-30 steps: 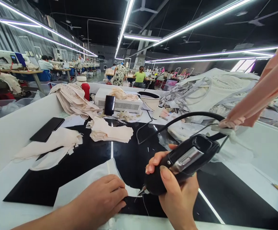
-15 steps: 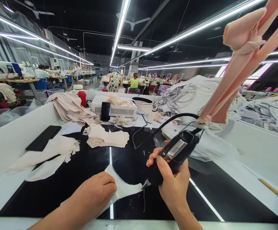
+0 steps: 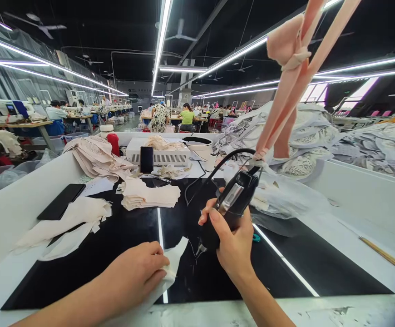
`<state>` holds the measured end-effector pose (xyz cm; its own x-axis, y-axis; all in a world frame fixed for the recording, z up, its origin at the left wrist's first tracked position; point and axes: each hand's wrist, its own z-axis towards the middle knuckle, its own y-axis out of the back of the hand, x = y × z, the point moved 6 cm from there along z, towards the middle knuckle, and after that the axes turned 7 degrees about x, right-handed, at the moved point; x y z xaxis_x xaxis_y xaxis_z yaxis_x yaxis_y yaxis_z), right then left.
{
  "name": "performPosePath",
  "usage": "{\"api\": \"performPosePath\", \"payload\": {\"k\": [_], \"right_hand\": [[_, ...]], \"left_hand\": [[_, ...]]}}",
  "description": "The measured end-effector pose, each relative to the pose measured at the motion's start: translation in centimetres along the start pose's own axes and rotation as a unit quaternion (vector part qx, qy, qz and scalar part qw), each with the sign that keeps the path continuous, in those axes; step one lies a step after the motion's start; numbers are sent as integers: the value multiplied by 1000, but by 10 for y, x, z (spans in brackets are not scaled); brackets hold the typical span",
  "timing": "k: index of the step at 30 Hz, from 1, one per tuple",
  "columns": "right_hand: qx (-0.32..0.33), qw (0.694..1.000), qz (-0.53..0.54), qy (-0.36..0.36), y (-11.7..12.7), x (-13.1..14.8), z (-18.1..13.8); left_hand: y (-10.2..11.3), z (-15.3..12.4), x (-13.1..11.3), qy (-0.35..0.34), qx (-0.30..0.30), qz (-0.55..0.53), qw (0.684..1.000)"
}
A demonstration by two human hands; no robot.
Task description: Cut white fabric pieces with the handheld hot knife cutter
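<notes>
left hand [image 3: 138, 272]: curled, gripping 1 white cloth [image 3: 178, 254] over the mat | right hand [image 3: 233, 240]: wrapped round 1 black tool [image 3: 230, 197], tip apart | 1 upright phone [image 3: 146, 160] | black mat [image 3: 330, 268], white tabletop [image 3: 0, 281] | room: strip lights [image 3: 160, 41]

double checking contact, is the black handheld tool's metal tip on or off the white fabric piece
Off: glossy black surface shows between the metal tip and the white fabric piece under the left hand.

There is one left hand [image 3: 138, 268], one right hand [image 3: 233, 243], one corded handheld trimmer [image 3: 231, 198], one upright phone [image 3: 146, 160], one vented box [image 3: 163, 157] and one stack of fabric pieces [image 3: 150, 196].
</notes>
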<state>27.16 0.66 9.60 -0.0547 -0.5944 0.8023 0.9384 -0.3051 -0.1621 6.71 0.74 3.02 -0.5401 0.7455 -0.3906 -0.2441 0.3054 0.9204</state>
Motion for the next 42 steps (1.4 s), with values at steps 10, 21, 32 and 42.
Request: {"api": "performPosePath", "payload": {"k": [10, 21, 32, 42], "right_hand": [[4, 1000, 6, -9, -1, 4, -5], [6, 999, 38, -27, -9, 4, -6], [10, 997, 65, -37, -28, -1, -5], [12, 997, 55, -58, -32, -6, -9]], "left_hand": [[26, 40, 14, -118, 6, -1, 993], [15, 56, 18, -117, 140, -59, 981], [9, 54, 19, -100, 181, -73, 976], [11, 54, 20, -93, 190, -73, 975]]}}
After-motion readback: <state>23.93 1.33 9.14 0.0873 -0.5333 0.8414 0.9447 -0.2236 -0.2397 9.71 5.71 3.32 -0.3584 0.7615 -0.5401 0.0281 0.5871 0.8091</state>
